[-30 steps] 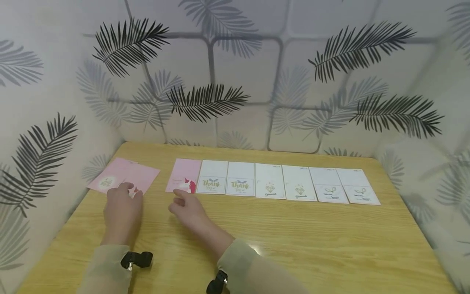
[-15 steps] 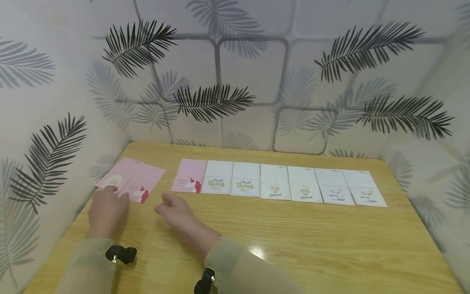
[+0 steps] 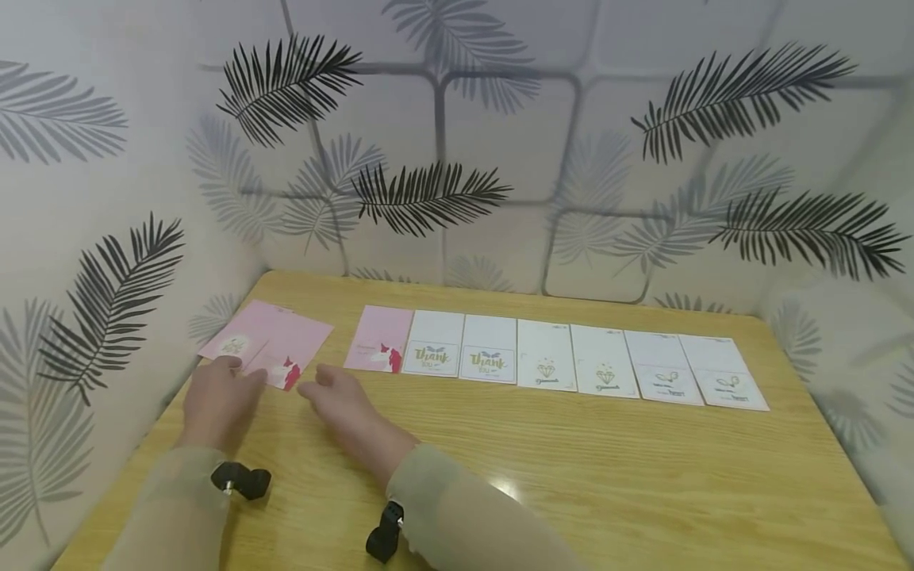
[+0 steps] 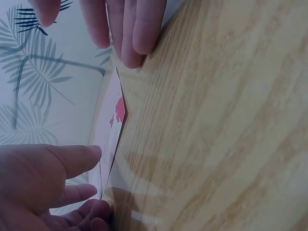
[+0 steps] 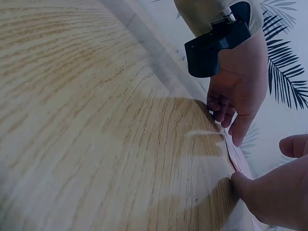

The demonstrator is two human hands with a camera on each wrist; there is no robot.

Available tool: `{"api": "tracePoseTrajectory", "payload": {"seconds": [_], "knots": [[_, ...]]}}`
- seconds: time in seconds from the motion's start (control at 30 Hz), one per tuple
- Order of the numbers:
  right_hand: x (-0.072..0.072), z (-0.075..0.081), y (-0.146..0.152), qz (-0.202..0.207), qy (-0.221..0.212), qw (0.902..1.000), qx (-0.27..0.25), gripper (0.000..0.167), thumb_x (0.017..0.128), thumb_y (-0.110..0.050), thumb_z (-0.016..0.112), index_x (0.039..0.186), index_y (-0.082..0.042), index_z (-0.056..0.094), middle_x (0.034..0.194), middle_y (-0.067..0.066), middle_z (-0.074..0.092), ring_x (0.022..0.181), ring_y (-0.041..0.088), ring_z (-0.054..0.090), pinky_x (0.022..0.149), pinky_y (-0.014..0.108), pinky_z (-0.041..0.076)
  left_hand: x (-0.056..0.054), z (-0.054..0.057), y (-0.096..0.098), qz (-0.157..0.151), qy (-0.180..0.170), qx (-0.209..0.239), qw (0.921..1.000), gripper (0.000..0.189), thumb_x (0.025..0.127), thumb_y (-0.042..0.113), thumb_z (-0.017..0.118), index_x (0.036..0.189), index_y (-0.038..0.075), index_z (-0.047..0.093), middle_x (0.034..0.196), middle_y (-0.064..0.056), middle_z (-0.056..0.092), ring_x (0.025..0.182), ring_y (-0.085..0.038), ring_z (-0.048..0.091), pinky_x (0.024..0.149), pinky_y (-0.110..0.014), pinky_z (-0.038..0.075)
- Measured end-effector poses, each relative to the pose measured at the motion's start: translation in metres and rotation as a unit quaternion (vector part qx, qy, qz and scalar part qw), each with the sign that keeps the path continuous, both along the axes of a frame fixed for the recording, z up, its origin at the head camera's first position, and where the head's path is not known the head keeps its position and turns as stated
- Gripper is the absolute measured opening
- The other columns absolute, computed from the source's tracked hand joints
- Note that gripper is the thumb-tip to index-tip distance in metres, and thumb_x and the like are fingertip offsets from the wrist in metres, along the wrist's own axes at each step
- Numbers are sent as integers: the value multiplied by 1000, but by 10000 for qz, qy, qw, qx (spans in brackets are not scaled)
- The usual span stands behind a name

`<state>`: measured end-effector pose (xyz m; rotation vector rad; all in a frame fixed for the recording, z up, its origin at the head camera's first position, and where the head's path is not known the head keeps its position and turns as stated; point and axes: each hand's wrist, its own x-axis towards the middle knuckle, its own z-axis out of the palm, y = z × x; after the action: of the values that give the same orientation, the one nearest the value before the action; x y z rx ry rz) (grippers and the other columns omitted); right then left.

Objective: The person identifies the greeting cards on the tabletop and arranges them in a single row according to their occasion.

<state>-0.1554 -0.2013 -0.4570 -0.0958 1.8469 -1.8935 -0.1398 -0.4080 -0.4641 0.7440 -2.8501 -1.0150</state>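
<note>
Two pink cards overlap at the table's left. One carries gold lettering in a pale oval, the gold-lettered card (image 3: 239,337); the other, the unicorn card (image 3: 296,345), shows a white and red unicorn-like figure. My left hand (image 3: 220,400) is at their near edge, thumb and fingers spread and relaxed; the left wrist view shows its thumb (image 4: 89,159) beside the cards. Whether the fingertips touch them, I cannot tell. To the right, my right hand (image 3: 348,406) holds nothing, its fingers loosely bent near the unicorn card's corner.
Along the back runs a row: a pink unicorn card (image 3: 378,337), two "Thank You" cards (image 3: 432,337), two diamond cards (image 3: 545,349) and two leaf-print cards (image 3: 664,365). The wooden table (image 3: 571,476) meets a feather-patterned backdrop (image 3: 485,262).
My left hand has drawn back towards me and left, uncovering the unicorn figure. My right hand has shifted left from the row towards the overlapping pair. The head view has turned slightly left.
</note>
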Motion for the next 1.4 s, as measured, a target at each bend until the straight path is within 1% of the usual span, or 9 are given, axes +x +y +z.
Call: {"api": "tracePoseTrajectory", "payload": {"seconds": [0.2,0.3,0.53,0.67,0.8,0.9,1.1,1.3,1.4], "knots": [[-2,1,-6,-169,-146,9997,-119,59,104,-16,74,157,2,56,158,14,59,148,32,55,121,49,45,-4,1,5,79,-178,-230,9995,73,104,35,64,151,-18,47,152,-47,44,137,-64,46,111,-76,37],[-2,1,-9,-245,-164,9994,-188,59,102,-15,75,156,3,57,157,15,60,146,32,56,120,49,46,-3,2,8,171,-175,-193,9995,71,104,33,65,150,-18,47,150,-48,42,134,-64,46,110,-75,38],[-3,-1,-11,-315,-243,9981,-467,59,101,-11,74,155,4,57,157,18,60,145,34,56,119,51,47,-1,4,10,215,-172,-225,9994,66,104,32,65,144,-18,51,145,-47,43,129,-63,48,107,-73,40],[-4,-2,-12,-298,-251,9976,-566,59,100,-10,74,155,5,57,157,18,59,145,34,56,119,51,47,0,3,10,180,-145,-290,9993,64,103,30,65,143,-18,53,143,-48,45,129,-63,48,107,-73,41],[-5,-4,-12,-284,-181,9978,-575,59,100,-10,74,154,6,58,159,18,58,147,33,55,119,51,47,3,6,14,93,-46,-316,9994,62,102,27,65,141,-19,55,142,-47,49,129,-62,50,105,-72,42],[-7,-6,-11,-254,-160,9977,-616,59,100,-10,74,154,6,57,160,18,57,147,33,54,119,50,46,4,9,17,65,-23,-280,9996,64,101,26,64,144,-20,52,143,-47,50,131,-62,51,106,-72,42],[-7,-7,-10,-165,-246,9963,-808,59,102,-9,71,156,9,54,164,20,52,151,35,51,120,51,46,3,11,17,-39,-161,-249,9996,71,102,28,64,151,-20,44,148,-49,45,134,-64,46,109,-74,39],[-8,-9,-8,-113,-292,9960,-843,59,103,-9,71,156,9,54,163,20,53,150,36,52,119,50,46,2,9,16,-83,-261,-171,9995,63,102,27,66,143,-20,53,144,-46,51,129,-61,52,106,-70,43],[-8,-10,-8,-78,-264,9954,-919,58,103,-9,71,156,10,54,163,21,53,150,36,52,120,50,46,2,7,18,-60,-257,-141,9996,65,103,28,66,146,-20,51,145,-47,49,131,-62,50,108,-71,41]]}}
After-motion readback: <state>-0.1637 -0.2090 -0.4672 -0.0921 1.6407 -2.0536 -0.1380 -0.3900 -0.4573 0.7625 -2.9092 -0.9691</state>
